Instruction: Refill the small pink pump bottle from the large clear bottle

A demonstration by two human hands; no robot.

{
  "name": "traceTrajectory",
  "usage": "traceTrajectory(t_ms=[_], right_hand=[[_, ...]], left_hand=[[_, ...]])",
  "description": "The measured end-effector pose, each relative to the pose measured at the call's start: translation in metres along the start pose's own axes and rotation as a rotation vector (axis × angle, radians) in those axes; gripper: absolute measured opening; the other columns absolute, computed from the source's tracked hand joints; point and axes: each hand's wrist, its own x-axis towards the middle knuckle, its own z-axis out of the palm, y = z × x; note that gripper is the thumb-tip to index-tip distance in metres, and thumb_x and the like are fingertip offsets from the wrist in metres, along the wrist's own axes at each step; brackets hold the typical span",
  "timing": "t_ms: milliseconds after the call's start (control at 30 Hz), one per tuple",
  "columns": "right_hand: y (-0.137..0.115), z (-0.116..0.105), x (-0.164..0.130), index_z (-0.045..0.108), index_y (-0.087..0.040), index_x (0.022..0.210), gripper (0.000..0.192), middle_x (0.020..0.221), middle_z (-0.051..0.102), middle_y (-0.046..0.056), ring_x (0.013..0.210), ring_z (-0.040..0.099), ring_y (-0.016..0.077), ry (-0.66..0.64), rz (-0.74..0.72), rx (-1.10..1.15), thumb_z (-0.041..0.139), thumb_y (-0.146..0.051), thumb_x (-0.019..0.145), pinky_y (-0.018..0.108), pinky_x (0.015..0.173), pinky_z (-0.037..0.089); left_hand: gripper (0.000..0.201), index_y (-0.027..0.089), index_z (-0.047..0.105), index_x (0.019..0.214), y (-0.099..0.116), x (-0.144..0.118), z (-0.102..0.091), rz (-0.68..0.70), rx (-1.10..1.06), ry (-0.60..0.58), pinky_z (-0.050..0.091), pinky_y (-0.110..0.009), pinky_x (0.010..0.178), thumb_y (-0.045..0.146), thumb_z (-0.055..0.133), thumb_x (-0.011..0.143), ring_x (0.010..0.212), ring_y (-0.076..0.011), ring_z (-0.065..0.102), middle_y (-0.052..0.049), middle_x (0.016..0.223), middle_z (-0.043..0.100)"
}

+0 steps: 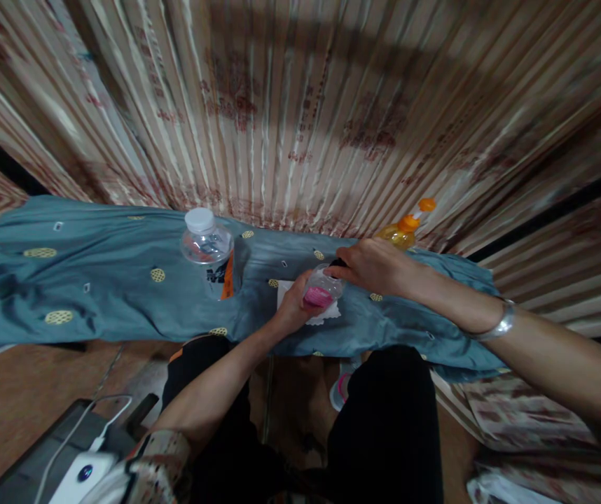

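Note:
A small clear bottle with a pink label is tilted between my hands. My left hand wraps round its body from the left. On the bottle's top end, my right hand has its fingers closed on a black cap, mostly hidden by them. Beneath the bottle lies a white sheet of paper with a wavy edge. Just behind my right hand, partly covered by it, stands a bottle of yellow liquid with an orange pump top.
To the left stands a large clear jar with a white lid and a black and orange label. A blue-green cloth with pineapple prints covers the narrow table. Patterned curtains hang behind it. A white device with a cable sits lower left.

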Motion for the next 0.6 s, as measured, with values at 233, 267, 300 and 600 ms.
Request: traceTrajectory(t_ms=[233, 267, 300, 600], right_hand=[[0.001, -0.002, -0.002, 0.068, -0.016, 0.136, 0.032, 0.126, 0.080, 0.013, 0.119, 0.076, 0.0254, -0.021, -0.115, 0.046, 0.059, -0.029, 0.108, 0.029, 0.090, 0.051], [-0.002, -0.003, -0.003, 0.070, -0.014, 0.132, 0.030, 0.121, 0.081, 0.015, 0.115, 0.078, 0.0265, -0.027, -0.101, 0.037, 0.057, -0.028, 0.109, 0.030, 0.088, 0.052], [-0.005, -0.004, -0.003, 0.071, -0.012, 0.128, 0.030, 0.117, 0.081, 0.016, 0.111, 0.079, 0.0283, -0.031, -0.081, 0.024, 0.055, -0.029, 0.109, 0.031, 0.085, 0.052], [-0.022, -0.011, -0.003, 0.073, -0.009, 0.123, 0.036, 0.114, 0.082, 0.021, 0.110, 0.080, 0.0343, -0.036, -0.006, -0.062, 0.053, -0.036, 0.111, 0.034, 0.081, 0.051]], left_hand=[[0.081, 0.024, 0.054, 0.141, 0.001, 0.001, -0.001, 0.010, -0.009, -0.004, 0.059, -0.053, 0.112, 0.027, 0.089, 0.068, 0.132, -0.0380, 0.070, -0.012, 0.140, 0.072], [0.082, 0.023, 0.054, 0.142, 0.001, 0.002, -0.001, 0.009, -0.005, -0.005, 0.059, -0.053, 0.111, 0.028, 0.089, 0.068, 0.131, -0.0378, 0.070, -0.013, 0.140, 0.073], [0.082, 0.023, 0.053, 0.143, 0.001, 0.002, 0.000, 0.005, -0.001, -0.004, 0.060, -0.053, 0.111, 0.029, 0.089, 0.069, 0.130, -0.0373, 0.071, -0.013, 0.139, 0.073], [0.085, 0.025, 0.052, 0.145, -0.002, 0.000, 0.001, -0.037, -0.037, -0.006, 0.058, -0.053, 0.115, 0.023, 0.090, 0.068, 0.129, -0.0347, 0.071, -0.011, 0.139, 0.073]])
